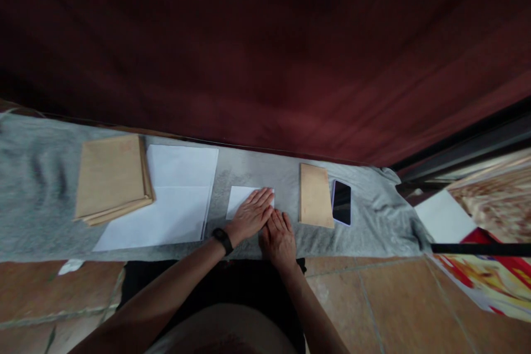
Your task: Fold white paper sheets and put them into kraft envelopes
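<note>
A small folded white paper (239, 198) lies on the grey cloth in front of me. My left hand (251, 213), with a dark band on its wrist, rests flat across the paper with its fingers stretched out, covering much of it. Close against it, my right hand (281, 239) lies with extended fingers at the paper's lower right corner. The two hands touch or nearly touch. To the left is a stack of large white sheets (182, 199) with a crease across the top one. A single brown envelope (315, 196) lies to the right of my hands.
Several brown envelopes (112, 171) are piled on the far left, partly over the white sheets. A phone (342, 203) lies beside the single envelope. The grey cloth (373, 215) covers a narrow surface along a dark red panel (265, 66). A colourful box (489, 282) stands at the right.
</note>
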Demonstrator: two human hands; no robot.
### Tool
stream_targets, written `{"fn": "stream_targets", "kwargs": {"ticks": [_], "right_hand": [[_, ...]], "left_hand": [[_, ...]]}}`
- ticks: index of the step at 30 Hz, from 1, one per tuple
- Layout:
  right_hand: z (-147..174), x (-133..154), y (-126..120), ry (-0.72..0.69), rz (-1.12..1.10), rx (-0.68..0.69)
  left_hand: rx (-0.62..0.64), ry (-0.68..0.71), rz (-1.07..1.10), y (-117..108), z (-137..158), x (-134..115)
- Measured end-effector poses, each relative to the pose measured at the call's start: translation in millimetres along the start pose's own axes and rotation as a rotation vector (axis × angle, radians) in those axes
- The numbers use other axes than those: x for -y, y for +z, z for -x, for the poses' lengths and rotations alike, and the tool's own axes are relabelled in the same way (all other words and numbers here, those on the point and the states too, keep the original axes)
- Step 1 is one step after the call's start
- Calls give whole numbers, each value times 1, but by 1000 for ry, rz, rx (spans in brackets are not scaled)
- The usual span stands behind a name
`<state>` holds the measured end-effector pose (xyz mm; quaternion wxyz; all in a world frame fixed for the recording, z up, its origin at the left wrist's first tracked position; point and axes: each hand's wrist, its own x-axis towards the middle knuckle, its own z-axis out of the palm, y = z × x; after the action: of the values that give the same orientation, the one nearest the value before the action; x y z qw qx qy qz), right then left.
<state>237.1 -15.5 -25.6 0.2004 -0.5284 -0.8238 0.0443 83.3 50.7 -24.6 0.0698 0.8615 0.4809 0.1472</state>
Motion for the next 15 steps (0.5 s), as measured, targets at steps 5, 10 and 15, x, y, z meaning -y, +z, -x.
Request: {"fn": "stream_targets", "kwargs": {"ticks": [5,10,15], "right_hand": [[0,-1,0,19,-24,-18],[0,-1,-1,22,-35,-24],[3,-3,-1,17,-46,-13]], "left_hand": [[-12,31,-13,2,-14,12],[-13,36,-24,6,-14,13],[-9,59,-30,-1,5,13]]}}
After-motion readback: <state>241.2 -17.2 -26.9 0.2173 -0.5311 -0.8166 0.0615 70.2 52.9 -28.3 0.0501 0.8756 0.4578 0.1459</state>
